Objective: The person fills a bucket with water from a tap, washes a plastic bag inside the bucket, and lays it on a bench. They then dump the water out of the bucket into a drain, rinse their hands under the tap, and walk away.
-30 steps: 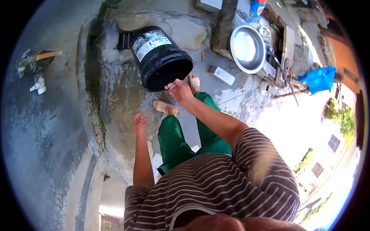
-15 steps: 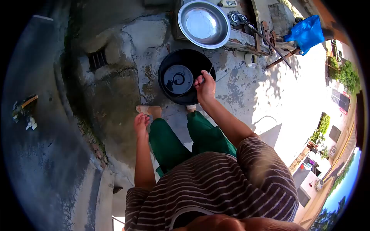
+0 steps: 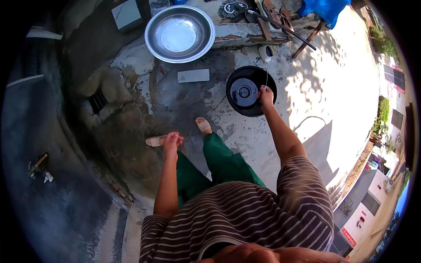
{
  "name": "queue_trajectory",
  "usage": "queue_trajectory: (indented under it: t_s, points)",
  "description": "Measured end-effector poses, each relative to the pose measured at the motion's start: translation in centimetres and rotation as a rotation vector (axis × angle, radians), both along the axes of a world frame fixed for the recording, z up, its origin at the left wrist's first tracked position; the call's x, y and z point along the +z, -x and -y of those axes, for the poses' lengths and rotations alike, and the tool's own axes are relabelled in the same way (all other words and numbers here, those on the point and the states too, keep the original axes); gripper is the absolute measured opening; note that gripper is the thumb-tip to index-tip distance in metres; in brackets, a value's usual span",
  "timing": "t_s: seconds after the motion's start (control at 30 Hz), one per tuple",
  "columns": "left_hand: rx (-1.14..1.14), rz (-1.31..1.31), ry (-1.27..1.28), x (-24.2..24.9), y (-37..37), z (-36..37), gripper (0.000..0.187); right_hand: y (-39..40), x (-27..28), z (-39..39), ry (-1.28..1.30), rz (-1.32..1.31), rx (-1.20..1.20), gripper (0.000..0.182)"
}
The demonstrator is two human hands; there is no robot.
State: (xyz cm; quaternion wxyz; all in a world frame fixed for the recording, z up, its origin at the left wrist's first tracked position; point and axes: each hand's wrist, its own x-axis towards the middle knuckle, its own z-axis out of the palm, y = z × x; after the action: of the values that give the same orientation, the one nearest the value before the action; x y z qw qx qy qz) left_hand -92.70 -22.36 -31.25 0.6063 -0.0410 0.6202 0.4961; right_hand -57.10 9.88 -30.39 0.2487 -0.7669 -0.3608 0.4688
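My right hand (image 3: 265, 96) is closed around the thin wire handle (image 3: 267, 78) of a black bucket (image 3: 254, 73). The bucket hangs or stands out to my right, its open top facing me and rings showing on its shiny bottom. My left hand (image 3: 173, 143) is held in front of my left thigh, fingers loosely curled in, with nothing showing in them. A pale rectangular block (image 3: 193, 76) lies on the wet concrete between the bucket and a large metal basin (image 3: 180, 37).
A low ledge (image 3: 232, 35) at the back carries sandals (image 3: 278, 15), a long dark rod (image 3: 289, 31) and a blue plastic bag (image 3: 322, 9). A white mug-like container (image 3: 266, 53) stands behind the bucket. A drain grate (image 3: 97, 102) lies at left.
My right hand has carried the bucket rightward, uncovering the pale block. My feet have shifted on the ground and my view has moved. My left hand stays low at my left side.
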Motion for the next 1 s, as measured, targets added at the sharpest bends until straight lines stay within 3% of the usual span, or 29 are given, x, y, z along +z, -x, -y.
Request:
queue_trajectory:
  t_s: [0.07, 0.13, 0.2, 0.27, 0.33, 0.47, 0.6, 0.7, 0.83, 1.0]
  points:
    - [-0.029, -0.051, 0.063, 0.5, -0.3, -0.7, 0.010, -5.5, -5.7, -2.5, -0.082, 0.181, 0.036, 0.018]
    - [-0.008, -0.063, 0.078, 0.9, -0.7, -1.6, 0.009, -5.4, -4.2, -4.2, -0.115, 0.260, -0.036, 0.011]
    - [0.021, -0.079, 0.091, 1.3, -0.4, -2.0, 0.008, -10.1, -10.3, -6.5, -0.004, 0.484, 0.085, 0.032]
    - [0.003, -0.066, 0.056, 1.6, -0.3, -2.5, 0.008, -9.3, -9.3, -7.2, -0.001, 0.390, 0.048, 0.030]
    - [-0.021, -0.068, 0.058, 2.0, -0.3, -3.2, 0.009, -4.9, -3.6, -6.6, -0.163, 0.611, 0.158, 0.029]
    - [-0.058, -0.066, 0.055, 3.6, 0.7, -4.3, 0.009, -0.5, -0.8, -5.2, -0.461, 0.652, 0.473, 0.024]
    - [0.002, -0.066, -0.014, 4.7, 3.9, -4.4, 0.009, 6.8, -0.8, -1.8, -0.422, 0.337, 0.617, 0.016]
    - [0.093, -0.083, -0.050, 4.5, 7.9, -2.9, 0.009, 13.7, -1.0, 1.6, -0.116, -0.051, 0.851, 0.019]
    - [0.272, -0.077, -0.088, 3.7, 15.8, 0.3, 0.009, 26.2, -2.2, 5.7, 0.002, 0.002, 1.336, 0.019]
    - [0.562, -0.028, -0.106, 3.1, 28.0, 6.4, 0.010, 49.5, 0.1, 11.5, 0.047, -0.102, 1.546, 0.017]
